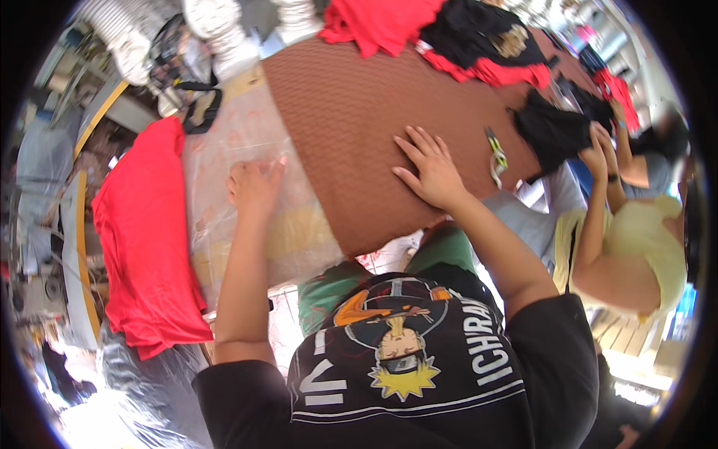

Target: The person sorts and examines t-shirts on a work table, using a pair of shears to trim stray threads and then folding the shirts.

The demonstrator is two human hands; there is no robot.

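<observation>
Head cam had both hands well apart — right hand (435, 176) spread flat on the brown wavy-textured cloth (329, 127) at twelve o'clock, left hand (254, 187) loosely curled over the plastic-covered tabletop (212, 202) — long red fabric bundle (146, 239) at nine.

The brown cloth (359, 142) is matt, its surface worked in a fine wavy texture. Beside it, the table (217, 179) wears clear plastic film, glossy and wrinkled, with smooth yellowish tape (299, 252) across it. The red cloth (146, 239) on the left looks soft and matt, mostly smooth with shallow folds. The black cloth (553, 135) on the right is matt and crumpled. The small green tool (492, 141) has a smooth, plastic-looking grip. The dark bag (149, 385) is thin plastic, shiny and creased.
</observation>
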